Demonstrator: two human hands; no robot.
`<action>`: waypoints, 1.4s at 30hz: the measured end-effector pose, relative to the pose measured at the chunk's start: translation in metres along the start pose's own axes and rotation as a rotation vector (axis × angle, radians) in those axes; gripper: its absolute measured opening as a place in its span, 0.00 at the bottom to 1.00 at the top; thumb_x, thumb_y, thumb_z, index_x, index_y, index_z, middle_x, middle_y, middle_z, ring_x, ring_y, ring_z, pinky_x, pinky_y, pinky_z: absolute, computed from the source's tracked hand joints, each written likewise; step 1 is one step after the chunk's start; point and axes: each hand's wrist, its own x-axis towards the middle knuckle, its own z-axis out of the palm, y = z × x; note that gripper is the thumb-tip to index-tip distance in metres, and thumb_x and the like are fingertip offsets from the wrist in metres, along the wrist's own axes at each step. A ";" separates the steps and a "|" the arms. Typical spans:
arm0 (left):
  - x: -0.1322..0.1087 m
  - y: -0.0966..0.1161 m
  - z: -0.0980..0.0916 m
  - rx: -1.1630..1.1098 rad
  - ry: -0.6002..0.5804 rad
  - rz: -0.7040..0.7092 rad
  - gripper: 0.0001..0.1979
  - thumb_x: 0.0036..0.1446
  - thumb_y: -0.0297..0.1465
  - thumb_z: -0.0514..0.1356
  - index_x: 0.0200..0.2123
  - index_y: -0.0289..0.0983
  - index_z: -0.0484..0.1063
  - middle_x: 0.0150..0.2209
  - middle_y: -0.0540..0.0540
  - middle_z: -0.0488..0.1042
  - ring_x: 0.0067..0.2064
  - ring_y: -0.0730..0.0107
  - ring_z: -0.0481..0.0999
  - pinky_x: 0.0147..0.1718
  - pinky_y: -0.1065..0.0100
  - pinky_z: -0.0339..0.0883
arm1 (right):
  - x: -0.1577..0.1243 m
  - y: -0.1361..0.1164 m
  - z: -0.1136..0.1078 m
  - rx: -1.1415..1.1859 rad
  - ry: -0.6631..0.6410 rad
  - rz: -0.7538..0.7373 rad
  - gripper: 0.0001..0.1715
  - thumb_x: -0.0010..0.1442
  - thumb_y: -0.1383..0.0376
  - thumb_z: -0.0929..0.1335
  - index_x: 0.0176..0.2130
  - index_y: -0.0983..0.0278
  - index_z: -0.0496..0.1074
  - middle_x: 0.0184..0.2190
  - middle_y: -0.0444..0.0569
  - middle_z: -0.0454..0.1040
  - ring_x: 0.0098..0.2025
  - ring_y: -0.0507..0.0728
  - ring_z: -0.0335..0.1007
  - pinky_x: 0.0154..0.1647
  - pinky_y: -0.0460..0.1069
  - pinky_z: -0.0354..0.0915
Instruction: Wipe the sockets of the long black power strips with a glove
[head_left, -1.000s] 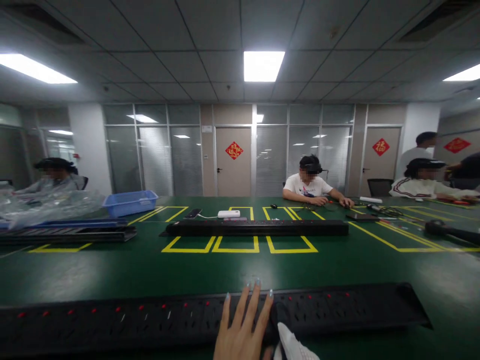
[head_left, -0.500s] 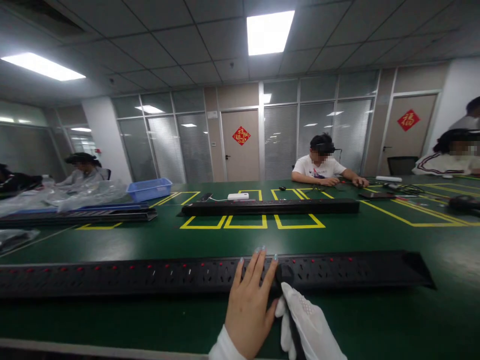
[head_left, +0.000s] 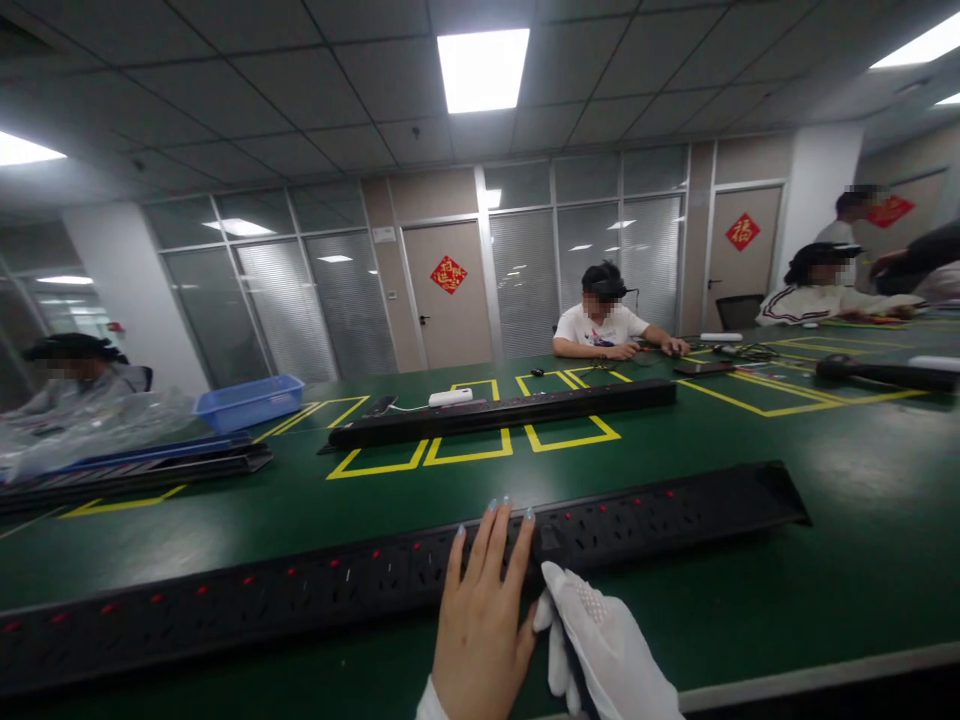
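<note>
A long black power strip (head_left: pixel 300 592) with many sockets and small red parts lies slanted across the table before me. My left hand (head_left: pixel 484 610), bare, rests flat on it with the fingers stretched out. Close beside it, my right hand (head_left: pixel 607 640) in a white glove is closed around the black cord of a power plug (head_left: pixel 551 543). The plug sits at a socket on the strip, just right of my left fingertips. Whether it is fully seated I cannot tell, and the glove hides part of the cord.
A second black strip (head_left: pixel 510 412) lies farther back, with a white box-shaped device (head_left: pixel 450 397) behind it. At left are a blue basket (head_left: pixel 249 403), clear plastic bags (head_left: pixel 112 425) and dark rails (head_left: pixel 142 470). Several people sit around the green table (head_left: pixel 720 590).
My view has turned right and tilted, so the strip now looks slanted. Both hands and the plug keep about the same place on the strip.
</note>
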 end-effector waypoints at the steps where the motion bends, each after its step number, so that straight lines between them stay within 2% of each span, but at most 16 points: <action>1: 0.000 0.000 0.000 0.000 0.005 0.002 0.32 0.61 0.31 0.53 0.67 0.43 0.48 0.68 0.46 0.51 0.67 0.59 0.54 0.63 0.52 0.51 | 0.000 0.000 0.000 0.009 -0.014 -0.007 0.35 0.58 0.37 0.59 0.26 0.63 0.69 0.08 0.40 0.66 0.09 0.47 0.57 0.10 0.39 0.52; 7: 0.000 0.000 -0.001 -0.003 -0.001 -0.003 0.31 0.61 0.31 0.52 0.67 0.44 0.49 0.68 0.47 0.52 0.67 0.60 0.53 0.63 0.53 0.49 | -0.003 0.002 -0.001 0.011 -0.017 0.038 0.31 0.61 0.40 0.59 0.27 0.62 0.68 0.09 0.39 0.67 0.10 0.47 0.58 0.11 0.40 0.53; 18: 0.000 -0.001 -0.001 -0.008 -0.057 0.004 0.37 0.57 0.27 0.54 0.68 0.43 0.46 0.69 0.45 0.49 0.68 0.59 0.50 0.63 0.50 0.48 | 0.001 -0.003 0.003 -0.248 0.016 0.061 0.20 0.60 0.49 0.63 0.27 0.61 0.66 0.09 0.40 0.67 0.09 0.48 0.58 0.10 0.41 0.55; 30: 0.000 0.000 -0.001 -0.005 -0.049 0.006 0.37 0.56 0.25 0.53 0.68 0.43 0.46 0.69 0.46 0.48 0.68 0.58 0.52 0.63 0.50 0.50 | 0.001 0.007 0.001 -0.230 0.034 0.049 0.23 0.61 0.47 0.62 0.26 0.61 0.65 0.11 0.42 0.69 0.10 0.48 0.59 0.11 0.40 0.56; 35: 0.001 0.000 -0.004 -0.024 -0.063 -0.003 0.37 0.56 0.25 0.53 0.68 0.43 0.46 0.69 0.46 0.49 0.68 0.59 0.51 0.63 0.51 0.50 | 0.001 -0.002 0.004 -0.254 0.028 0.086 0.22 0.60 0.47 0.61 0.28 0.60 0.67 0.11 0.42 0.69 0.10 0.50 0.60 0.11 0.43 0.57; 38: 0.001 0.000 -0.004 -0.024 -0.066 -0.006 0.36 0.58 0.27 0.53 0.68 0.44 0.45 0.69 0.47 0.49 0.68 0.60 0.50 0.63 0.51 0.49 | -0.003 -0.014 0.002 -0.401 0.148 0.001 0.20 0.57 0.46 0.64 0.29 0.59 0.67 0.13 0.44 0.70 0.14 0.55 0.67 0.15 0.46 0.62; 40: 0.000 0.000 -0.003 -0.021 -0.067 -0.009 0.34 0.60 0.29 0.53 0.68 0.45 0.45 0.69 0.47 0.49 0.68 0.61 0.50 0.63 0.52 0.50 | -0.008 -0.020 -0.006 -0.494 0.280 -0.120 0.19 0.51 0.47 0.70 0.29 0.58 0.66 0.20 0.47 0.73 0.25 0.60 0.73 0.26 0.49 0.67; 42: 0.001 0.001 -0.003 -0.018 -0.066 -0.016 0.33 0.62 0.31 0.52 0.68 0.45 0.45 0.69 0.47 0.50 0.68 0.61 0.51 0.63 0.52 0.50 | -0.012 -0.025 -0.021 -0.506 0.372 -0.210 0.20 0.53 0.47 0.69 0.36 0.58 0.67 0.26 0.48 0.76 0.29 0.60 0.74 0.34 0.51 0.68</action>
